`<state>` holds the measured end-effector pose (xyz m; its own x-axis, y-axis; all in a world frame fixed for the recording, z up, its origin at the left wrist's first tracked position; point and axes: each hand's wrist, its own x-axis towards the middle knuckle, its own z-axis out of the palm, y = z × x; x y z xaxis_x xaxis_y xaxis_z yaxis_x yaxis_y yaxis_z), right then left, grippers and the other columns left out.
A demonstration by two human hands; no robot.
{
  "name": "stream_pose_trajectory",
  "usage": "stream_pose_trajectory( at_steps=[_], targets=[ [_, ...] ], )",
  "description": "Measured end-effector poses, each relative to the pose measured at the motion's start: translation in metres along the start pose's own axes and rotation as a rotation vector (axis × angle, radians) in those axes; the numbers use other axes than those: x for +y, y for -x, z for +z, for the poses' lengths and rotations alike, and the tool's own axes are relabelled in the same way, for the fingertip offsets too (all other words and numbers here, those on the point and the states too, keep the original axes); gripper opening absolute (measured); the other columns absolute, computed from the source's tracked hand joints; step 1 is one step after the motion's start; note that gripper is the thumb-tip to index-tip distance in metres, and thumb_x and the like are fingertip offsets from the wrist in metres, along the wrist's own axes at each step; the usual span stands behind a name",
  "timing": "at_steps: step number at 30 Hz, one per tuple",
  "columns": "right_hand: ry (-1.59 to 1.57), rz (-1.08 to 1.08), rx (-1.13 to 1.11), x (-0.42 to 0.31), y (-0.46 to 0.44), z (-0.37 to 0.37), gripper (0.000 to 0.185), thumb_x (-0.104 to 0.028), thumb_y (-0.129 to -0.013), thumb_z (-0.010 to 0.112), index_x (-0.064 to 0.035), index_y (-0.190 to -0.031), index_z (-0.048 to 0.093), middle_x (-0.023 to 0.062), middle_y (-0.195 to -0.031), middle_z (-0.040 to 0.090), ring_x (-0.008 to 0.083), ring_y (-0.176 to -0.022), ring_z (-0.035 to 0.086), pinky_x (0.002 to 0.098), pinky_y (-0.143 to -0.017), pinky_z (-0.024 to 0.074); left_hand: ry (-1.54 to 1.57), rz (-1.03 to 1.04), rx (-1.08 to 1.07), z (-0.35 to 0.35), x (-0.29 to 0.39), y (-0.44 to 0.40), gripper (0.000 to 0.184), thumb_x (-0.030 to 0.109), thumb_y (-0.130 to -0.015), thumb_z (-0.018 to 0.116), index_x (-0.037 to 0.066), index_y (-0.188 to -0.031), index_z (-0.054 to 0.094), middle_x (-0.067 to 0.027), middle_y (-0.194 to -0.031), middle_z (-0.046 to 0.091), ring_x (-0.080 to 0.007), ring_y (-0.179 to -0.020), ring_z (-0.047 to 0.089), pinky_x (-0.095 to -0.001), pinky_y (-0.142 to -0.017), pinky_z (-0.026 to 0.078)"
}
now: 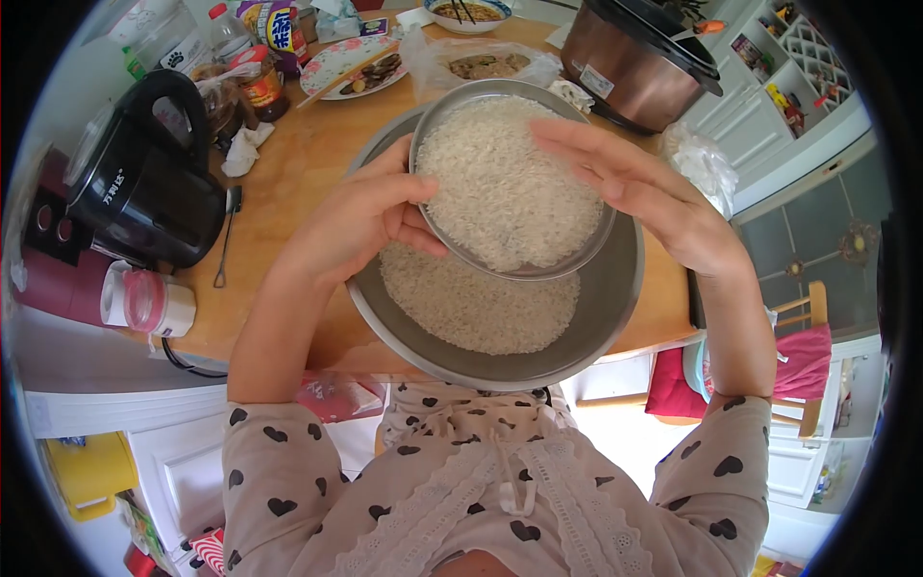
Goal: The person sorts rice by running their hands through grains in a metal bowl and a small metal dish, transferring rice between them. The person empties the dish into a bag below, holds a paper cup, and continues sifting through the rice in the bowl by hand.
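Observation:
My left hand (385,204) grips the left rim of a shallow round metal dish (529,274), thumb on top and fingers underneath. White rice (505,183) covers the dish, which is held above a large metal basin (611,313). More rice (481,303) lies in the bottom of that basin. Over the right side of the dish, my right hand (649,188) is held with its fingers stretched out and slightly blurred. Whether its fingertips touch the rice I cannot tell.
A black electric kettle (154,173) stands on the wooden table (279,192) at left, near jars and a metal spoon (227,236). Behind the basin are a floral plate (332,69), a plastic bag of food (481,62) and a bowl (468,13). A brown cooker (630,67) stands back right.

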<state>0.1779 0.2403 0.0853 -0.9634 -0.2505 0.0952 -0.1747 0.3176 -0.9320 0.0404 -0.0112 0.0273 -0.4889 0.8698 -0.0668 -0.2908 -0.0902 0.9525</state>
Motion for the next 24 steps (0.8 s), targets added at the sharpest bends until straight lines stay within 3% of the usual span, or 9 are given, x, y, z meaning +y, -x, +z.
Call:
stream_pose_trajectory(
  at_steps=[2, 5, 8, 11, 17, 20, 24],
  targets=[
    [0.158, 0.002, 0.003, -0.005, -0.001, -0.001, 0.043, -0.006, -0.092, 0.046, -0.0018, -0.136, 0.048, 0.0112, -0.140, 0.049, 0.0228, -0.129, 0.044, 0.0352, -0.108, 0.0316, 0.006, 0.005, -0.006, 0.001, 0.001, 0.000, 0.061, 0.023, -0.090, 0.054, 0.006, -0.144, 0.030, -0.0111, -0.120, 0.057, -0.0209, -0.090, 0.067, -0.0341, -0.074, 0.057],
    [0.568, -0.200, -0.023, -0.007, -0.011, 0.004, 0.042, 0.003, -0.085, 0.048, -0.0003, -0.126, 0.054, 0.0150, -0.128, 0.055, 0.0295, -0.121, 0.050, 0.0372, -0.102, 0.0371, 0.020, -0.010, 0.007, 0.003, 0.001, -0.001, 0.066, 0.022, -0.091, 0.055, 0.003, -0.146, 0.026, -0.0089, -0.116, 0.059, -0.0142, -0.083, 0.067, -0.0300, -0.067, 0.059],
    [0.704, -0.323, 0.003, -0.007, -0.024, 0.019, 0.043, 0.006, -0.078, 0.051, 0.0008, -0.120, 0.057, 0.0186, -0.119, 0.056, 0.0351, -0.114, 0.050, 0.0405, -0.099, 0.0398, 0.022, -0.015, 0.014, 0.006, 0.002, 0.000, 0.064, 0.023, -0.092, 0.055, 0.003, -0.145, 0.027, -0.0076, -0.113, 0.060, -0.0131, -0.082, 0.067, -0.0295, -0.067, 0.060],
    [0.803, -0.457, 0.016, -0.001, -0.043, 0.028, 0.042, 0.007, -0.075, 0.051, 0.0012, -0.116, 0.058, 0.0174, -0.115, 0.056, 0.0350, -0.112, 0.050, 0.0429, -0.097, 0.0407, 0.012, -0.039, -0.041, 0.001, 0.002, 0.000, 0.059, 0.025, -0.093, 0.054, 0.006, -0.143, 0.031, -0.0105, -0.122, 0.056, -0.0210, -0.092, 0.067, -0.0342, -0.074, 0.058],
    [0.831, -0.501, -0.075, 0.005, -0.063, 0.038, 0.044, 0.010, -0.072, 0.051, 0.0012, -0.114, 0.058, 0.0148, -0.113, 0.057, 0.0342, -0.111, 0.048, 0.0428, -0.098, 0.0391, 0.032, -0.042, -0.053, -0.003, 0.000, -0.001, 0.057, 0.028, -0.093, 0.056, 0.006, -0.141, 0.034, -0.0101, -0.119, 0.056, -0.0206, -0.090, 0.067, -0.0333, -0.073, 0.058],
    [0.789, -0.460, -0.125, 0.006, -0.058, 0.037, 0.056, 0.012, -0.068, 0.049, -0.0029, -0.121, 0.056, 0.0156, -0.121, 0.052, 0.0360, -0.115, 0.046, 0.0432, -0.101, 0.0355, 0.018, -0.022, -0.008, 0.002, 0.000, 0.001, 0.056, 0.024, -0.095, 0.053, 0.003, -0.142, 0.032, -0.0075, -0.111, 0.060, -0.0130, -0.082, 0.067, -0.0295, -0.066, 0.059],
    [0.763, -0.426, -0.008, 0.006, -0.045, 0.032, 0.046, 0.012, -0.070, 0.051, -0.0017, -0.113, 0.059, 0.0153, -0.113, 0.056, 0.0352, -0.111, 0.048, 0.0429, -0.098, 0.0386, 0.031, -0.030, -0.028, 0.003, 0.003, 0.001, 0.057, 0.023, -0.094, 0.053, 0.003, -0.142, 0.032, -0.0084, -0.111, 0.060, -0.0142, -0.082, 0.067, -0.0299, -0.066, 0.059]
  ],
)
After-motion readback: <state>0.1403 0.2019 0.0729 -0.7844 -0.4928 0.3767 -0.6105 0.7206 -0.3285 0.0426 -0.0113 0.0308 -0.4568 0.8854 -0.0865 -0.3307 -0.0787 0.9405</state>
